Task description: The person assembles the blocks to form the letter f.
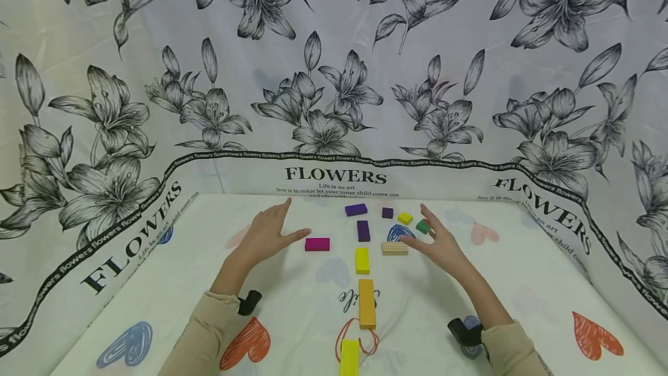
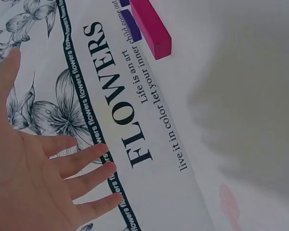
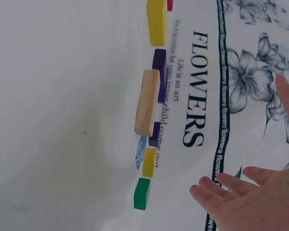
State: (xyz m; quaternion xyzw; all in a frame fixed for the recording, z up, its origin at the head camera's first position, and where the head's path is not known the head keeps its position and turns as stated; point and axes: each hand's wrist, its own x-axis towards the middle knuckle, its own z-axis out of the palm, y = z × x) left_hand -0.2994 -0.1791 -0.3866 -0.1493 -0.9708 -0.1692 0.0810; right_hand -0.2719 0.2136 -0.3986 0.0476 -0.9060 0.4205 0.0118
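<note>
My left hand (image 1: 266, 234) hovers with fingers spread, its thumb tip close to the magenta block (image 1: 317, 244). On the other side, my right hand (image 1: 440, 243) is held above the table with straight fingers, near the natural wood block (image 1: 394, 248) and the green block (image 1: 423, 226). Neither hand holds anything. Down the middle lie a yellow block (image 1: 362, 261), an orange block (image 1: 367, 304) and another yellow block (image 1: 349, 357) nearest me. Farther back are purple blocks (image 1: 356, 209) and a small yellow block (image 1: 405, 218).
A white cloth (image 1: 292, 318) printed with hearts and lettering covers the table. Behind it and at both sides rises a flower-printed curtain (image 1: 334, 103) with a black lettered band. Black camera mounts (image 1: 464, 332) sit at both wrists.
</note>
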